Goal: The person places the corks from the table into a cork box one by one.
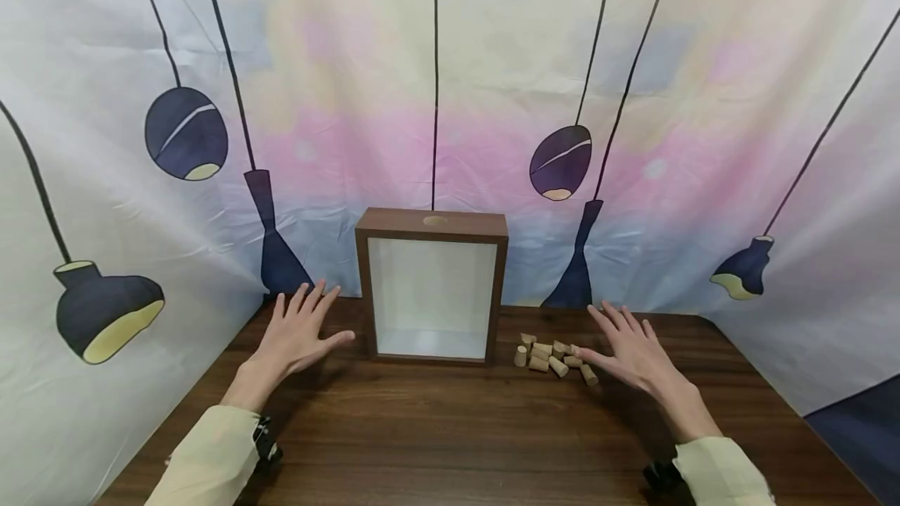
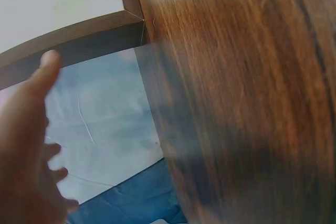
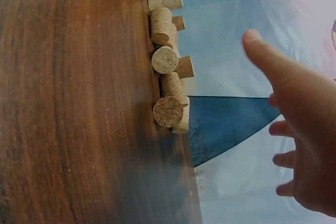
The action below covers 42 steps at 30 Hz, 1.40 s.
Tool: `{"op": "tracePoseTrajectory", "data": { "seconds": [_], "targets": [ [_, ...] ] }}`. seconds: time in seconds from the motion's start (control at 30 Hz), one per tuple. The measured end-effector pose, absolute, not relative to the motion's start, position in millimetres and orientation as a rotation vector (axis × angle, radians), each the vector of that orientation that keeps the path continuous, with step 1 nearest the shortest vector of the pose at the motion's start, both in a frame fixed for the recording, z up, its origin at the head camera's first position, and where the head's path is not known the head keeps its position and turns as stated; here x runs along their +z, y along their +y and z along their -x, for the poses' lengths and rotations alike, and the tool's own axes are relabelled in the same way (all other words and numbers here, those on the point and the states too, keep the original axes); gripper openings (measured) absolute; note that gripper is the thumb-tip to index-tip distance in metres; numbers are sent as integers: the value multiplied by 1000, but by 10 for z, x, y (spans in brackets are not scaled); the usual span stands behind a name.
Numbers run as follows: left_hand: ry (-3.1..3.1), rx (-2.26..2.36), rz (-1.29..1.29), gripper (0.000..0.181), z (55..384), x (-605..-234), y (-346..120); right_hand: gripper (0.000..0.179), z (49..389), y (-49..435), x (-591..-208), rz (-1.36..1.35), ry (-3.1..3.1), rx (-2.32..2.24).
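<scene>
A brown wooden shadow box [image 1: 436, 224] with a clear front and a white inside stands upright on the table, an oval hole in its top. Just left of it my left hand [image 1: 297, 334] hovers with fingers spread, holding nothing; its thumb [image 2: 44, 74] points toward the frame in the left wrist view. Several corks [image 1: 540, 350] lie in a loose pile right of the box, some stacked on others. My right hand [image 1: 629, 350] is held above and right of the corks [image 3: 167, 60], fingers spread and apart from them in the right wrist view.
The dark wooden table [image 1: 422, 428] carries the box and corks. A cloth backdrop [image 1: 492, 84] printed with hanging lamps rises directly behind the table's far edge and along both sides. Dark wrist straps [image 1: 266, 443] sit at the sleeve cuffs.
</scene>
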<state>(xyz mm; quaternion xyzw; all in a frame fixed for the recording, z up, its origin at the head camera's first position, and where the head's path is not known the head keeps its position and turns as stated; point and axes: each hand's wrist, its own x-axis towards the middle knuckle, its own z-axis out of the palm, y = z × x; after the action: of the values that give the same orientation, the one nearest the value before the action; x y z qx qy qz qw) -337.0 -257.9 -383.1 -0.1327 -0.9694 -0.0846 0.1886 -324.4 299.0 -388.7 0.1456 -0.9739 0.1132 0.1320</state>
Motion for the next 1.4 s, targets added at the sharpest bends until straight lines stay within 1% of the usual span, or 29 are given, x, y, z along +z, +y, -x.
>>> {"op": "tracePoseTrajectory", "data": {
  "seconds": [0.27,0.53,0.67,0.87,1.07,1.4],
  "targets": [
    [-2532,-592,466,70,3413,-3716,-2519,63,3238,3015,-3933,-554,-2743,393],
    [-2346,-1081,555,62,3348,-3444,-2331,45,3202,3016,-3973,-562,-2756,529],
    [-2237,-1230,618,60,3351,-3305,-2225,39,3187,3023,-3992,-558,-2768,588],
    [-2147,-1328,659,63,3374,-3147,-2100,32,3197,3039,-3999,-601,-2797,648],
    [-2111,-1363,675,68,3395,-3050,-1952,29,3209,3077,-4004,-637,-2814,679],
    [-2113,-1390,603,60,3375,-3065,-1836,30,3232,3090,-4011,-737,-2851,782]
  ]
}}
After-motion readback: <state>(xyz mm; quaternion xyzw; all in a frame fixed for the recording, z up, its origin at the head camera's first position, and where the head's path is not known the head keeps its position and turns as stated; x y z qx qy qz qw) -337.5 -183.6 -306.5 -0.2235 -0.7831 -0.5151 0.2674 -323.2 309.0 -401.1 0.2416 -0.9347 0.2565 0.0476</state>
